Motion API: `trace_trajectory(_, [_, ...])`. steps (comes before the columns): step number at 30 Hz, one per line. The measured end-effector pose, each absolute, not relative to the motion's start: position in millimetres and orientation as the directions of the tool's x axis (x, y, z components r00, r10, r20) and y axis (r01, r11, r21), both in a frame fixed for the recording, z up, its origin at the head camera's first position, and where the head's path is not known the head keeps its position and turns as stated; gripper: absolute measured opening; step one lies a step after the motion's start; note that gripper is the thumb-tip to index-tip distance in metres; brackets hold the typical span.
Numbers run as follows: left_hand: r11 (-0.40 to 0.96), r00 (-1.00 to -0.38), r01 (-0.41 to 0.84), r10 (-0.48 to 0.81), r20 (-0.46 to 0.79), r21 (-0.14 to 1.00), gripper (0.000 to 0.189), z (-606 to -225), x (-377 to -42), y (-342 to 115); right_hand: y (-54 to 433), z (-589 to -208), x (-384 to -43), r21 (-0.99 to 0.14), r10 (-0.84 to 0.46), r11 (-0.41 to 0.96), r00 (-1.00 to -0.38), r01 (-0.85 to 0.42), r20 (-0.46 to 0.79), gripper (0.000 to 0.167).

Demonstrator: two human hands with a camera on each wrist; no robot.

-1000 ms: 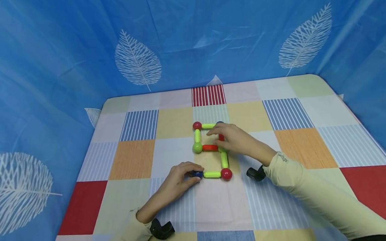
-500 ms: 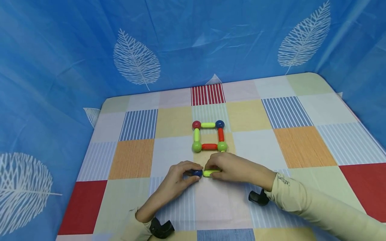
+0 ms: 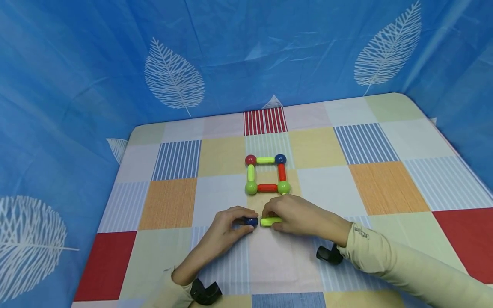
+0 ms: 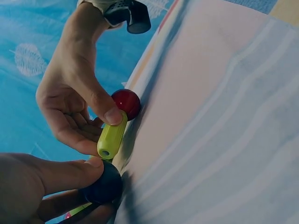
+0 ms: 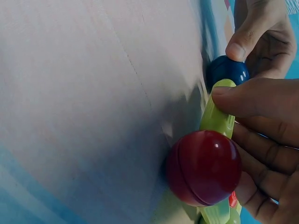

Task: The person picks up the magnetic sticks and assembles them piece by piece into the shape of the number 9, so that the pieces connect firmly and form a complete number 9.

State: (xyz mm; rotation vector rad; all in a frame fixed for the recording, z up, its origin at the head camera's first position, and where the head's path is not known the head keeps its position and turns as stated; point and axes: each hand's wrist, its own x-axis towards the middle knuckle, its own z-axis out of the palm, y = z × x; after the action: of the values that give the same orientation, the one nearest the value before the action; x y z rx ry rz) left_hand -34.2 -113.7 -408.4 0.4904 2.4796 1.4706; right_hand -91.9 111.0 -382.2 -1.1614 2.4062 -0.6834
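Observation:
My left hand [image 3: 225,229] pinches a dark blue ball [image 3: 252,221] between thumb and fingers at the tabletop. Just to the right, my right hand [image 3: 302,217] pinches a yellow-green magnetic rod [image 3: 269,221], whose near end points at the blue ball across a small gap. A red ball [image 5: 204,168] sits on the rod's other end; my right hand hides it in the head view. Beyond the hands lies a square of rods and balls, with a red rod [image 3: 267,188] on its near side and a green ball [image 3: 283,187] at its near right corner.
The square's other corners are a red ball [image 3: 250,160], a second blue ball [image 3: 280,159] and a second green ball [image 3: 251,187]. All lie on a patchwork tablecloth [image 3: 169,252]. A blue curtain with white leaves [image 3: 246,51] hangs around the table.
My right hand has come from above the square toward me and taken hold of the yellow-green rod. That rod touched the blue ball earlier and now stands slightly apart. My left hand stays nearly still.

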Motion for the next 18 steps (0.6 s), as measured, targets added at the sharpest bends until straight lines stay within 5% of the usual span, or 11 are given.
trace_trajectory(14, [0.434, -0.916, 0.114, 0.394, -0.075, 0.894, 0.031, -406.6, -33.7, -107.4, 108.6, -376.4, -96.5, -0.59, -0.787, 0.56, -0.596, -0.582, -0.158, 0.017])
trace_trajectory(18, [0.435, -0.915, 0.112, 0.396, -0.079, 0.893, 0.032, -406.4, -33.6, -109.0, 103.4, -361.6, -122.8, -0.6, -0.752, 0.573, -0.649, -0.558, -0.115, 0.021])
